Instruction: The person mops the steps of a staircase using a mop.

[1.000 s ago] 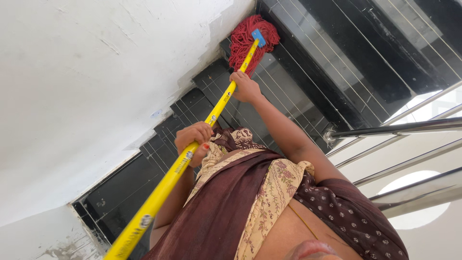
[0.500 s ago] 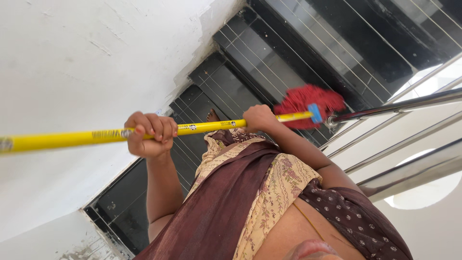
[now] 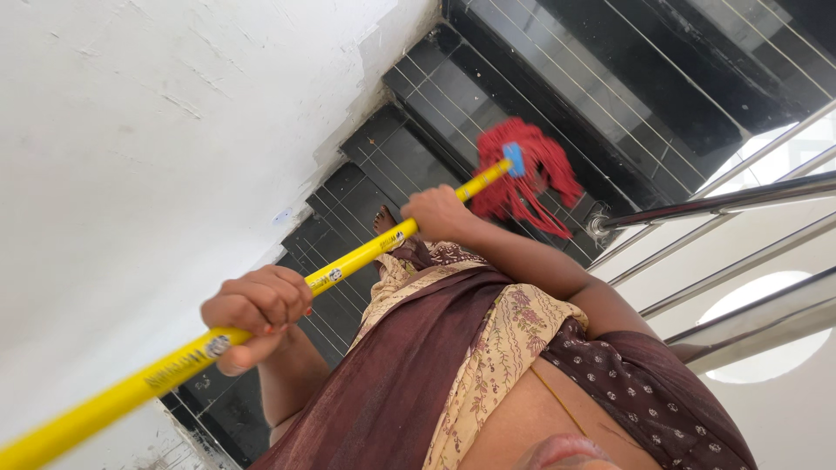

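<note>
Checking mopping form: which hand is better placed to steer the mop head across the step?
Probably the right. The right hand grips the yellow handle close to the red mop head; the left hand holds it much farther up, better suited to steadying.

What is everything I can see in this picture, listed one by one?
mop handle: one, yellow, long pole running from the lower left corner up to the middle.
mop head: one, red strings with a blue clip, on a dark step.
stairs: several steps, black and glossy with pale grooves, upper middle and right.
wall: one, white, scuffed, left side.
railing: several shiny metal bars, right side.
garment: brown and cream patterned cloth, bottom middle.
left hand: one, closed around the handle low in the picture, red nails.
right hand: one, closed around the handle nearer the mop head.
</note>
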